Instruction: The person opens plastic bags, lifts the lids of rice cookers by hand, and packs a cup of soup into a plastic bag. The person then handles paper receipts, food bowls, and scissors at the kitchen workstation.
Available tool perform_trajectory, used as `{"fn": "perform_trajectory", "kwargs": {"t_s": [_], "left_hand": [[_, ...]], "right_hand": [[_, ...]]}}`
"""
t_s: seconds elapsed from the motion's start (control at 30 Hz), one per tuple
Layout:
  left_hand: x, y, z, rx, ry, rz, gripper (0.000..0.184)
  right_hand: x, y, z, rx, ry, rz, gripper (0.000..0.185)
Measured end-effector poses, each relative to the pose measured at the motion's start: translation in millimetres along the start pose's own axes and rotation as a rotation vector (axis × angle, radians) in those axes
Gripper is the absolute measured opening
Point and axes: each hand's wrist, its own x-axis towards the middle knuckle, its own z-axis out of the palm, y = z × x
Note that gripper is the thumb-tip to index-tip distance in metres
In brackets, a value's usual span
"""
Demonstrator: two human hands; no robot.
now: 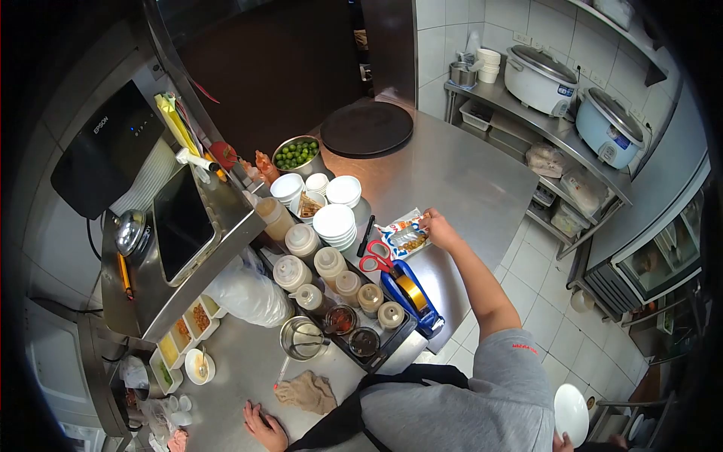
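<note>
My right hand reaches across the steel counter, its fingers closed on the edge of a white, orange and blue packet. Small brown pieces show through the packet's clear part; I cannot tell their kind. Beside it lie a black pen, red-handled scissors and a blue tape dispenser. My left hand lies on the counter at the bottom with its fingers spread, holding nothing. A crumpled brown cloth is close to it.
Several squeeze bottles stand in a black tray. Behind are stacked white bowls, a pot of green citrus and a round black tray. Rice cookers occupy the right shelf. At bottom right, another person's hand holds a white plate.
</note>
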Motion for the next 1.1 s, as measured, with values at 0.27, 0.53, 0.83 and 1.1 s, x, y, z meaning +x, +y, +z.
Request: {"fn": "perform_trajectory", "kwargs": {"t_s": [0.27, 0.53, 0.83, 1.1], "left_hand": [[1.0, 0.0, 0.4, -0.004, 0.006, -0.01, 0.04], [2.7, 8.0, -4.7, -0.047, 0.006, -0.023, 0.039], [12.0, 37.0, -31.3, 0.074, 0.16, 0.119, 0.027], [7.5, 23.3, -22.0, -0.007, 0.139, 0.07, 0.028]], "right_hand": [[-14.6, -49.5, -19.8, -0.333, 0.181, -0.214, 0.015], [-23.0, -62.6, 6.5, -0.409, -0.212, 0.138, 0.015], [1.2, -57.2, 18.5, -0.387, -0.222, 0.357, 0.027], [30.3, -70.4, 16.7, -0.569, -0.436, 0.241, 0.024]]}}
